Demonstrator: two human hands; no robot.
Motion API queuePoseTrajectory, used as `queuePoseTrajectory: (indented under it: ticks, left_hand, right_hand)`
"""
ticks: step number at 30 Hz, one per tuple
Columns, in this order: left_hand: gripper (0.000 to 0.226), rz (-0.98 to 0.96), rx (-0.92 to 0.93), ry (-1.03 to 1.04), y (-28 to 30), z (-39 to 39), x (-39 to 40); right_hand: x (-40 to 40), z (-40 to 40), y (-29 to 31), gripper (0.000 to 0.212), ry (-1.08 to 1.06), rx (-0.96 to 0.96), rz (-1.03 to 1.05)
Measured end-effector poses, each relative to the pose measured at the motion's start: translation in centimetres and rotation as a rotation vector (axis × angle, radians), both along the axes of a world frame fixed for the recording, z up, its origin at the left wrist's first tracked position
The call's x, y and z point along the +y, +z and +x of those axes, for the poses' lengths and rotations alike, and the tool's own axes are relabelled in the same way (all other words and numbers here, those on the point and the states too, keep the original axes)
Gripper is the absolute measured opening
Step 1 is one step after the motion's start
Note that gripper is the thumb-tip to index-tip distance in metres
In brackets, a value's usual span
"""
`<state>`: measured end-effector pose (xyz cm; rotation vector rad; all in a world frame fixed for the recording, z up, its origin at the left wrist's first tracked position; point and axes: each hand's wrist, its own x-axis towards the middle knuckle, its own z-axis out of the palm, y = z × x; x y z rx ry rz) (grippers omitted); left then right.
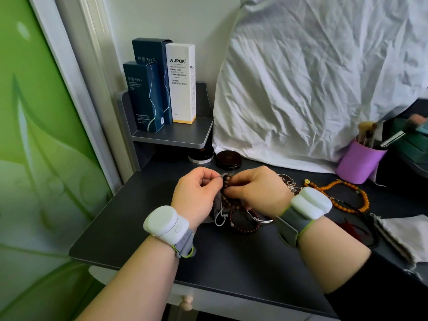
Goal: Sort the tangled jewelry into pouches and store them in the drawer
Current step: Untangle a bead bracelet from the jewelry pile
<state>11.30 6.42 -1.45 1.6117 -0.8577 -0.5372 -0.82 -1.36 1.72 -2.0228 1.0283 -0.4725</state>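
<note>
both hands (228,193) on brown beads (225,196)

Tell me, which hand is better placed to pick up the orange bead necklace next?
Probably the right hand: the orange bead necklace lies just beyond its wrist on the desk, while the left hand is on the far side, pinching the grey pouch with the brown beads.

We see a dark grey tabletop (129,228) carrying directly — a dark red bead bracelet (244,222), an amber bead strand (347,195), a grey pouch (405,235), a purple brush cup (357,163) and two round dark jars (228,160).
</note>
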Motion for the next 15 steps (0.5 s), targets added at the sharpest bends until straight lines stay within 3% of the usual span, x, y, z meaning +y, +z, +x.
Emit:
queuePoseTrajectory:
  ticks: [4,7,10,12,15]
  left_hand:
    - [0.005,-0.04,0.046,0.024,0.13,0.36,-0.04]
    - [0.004,-0.042,0.052,0.025,0.22,0.64,-0.06]
    - [0.004,-0.05,0.069,0.011,0.23,0.7,-0.1]
    - [0.005,-0.052,0.043,0.005,0.25,0.61,-0.06]
    - [0.005,-0.057,0.03,-0.007,0.33,0.58,-0.05]
  right_hand:
    - [0.31,-0.31,0.16,0.038,0.03,-0.201,0.196]
    - [0.38,-0.71,0.05,0.065,0.117,-0.154,0.072]
    - [0.38,-0.42,-0.15,0.048,0.083,-0.135,-0.09]
    - [0.49,-0.12,-0.17,0.033,0.034,-0.239,-0.021]
    - [0.5,0.16,0.06,0.03,-0.015,-0.302,0.063]
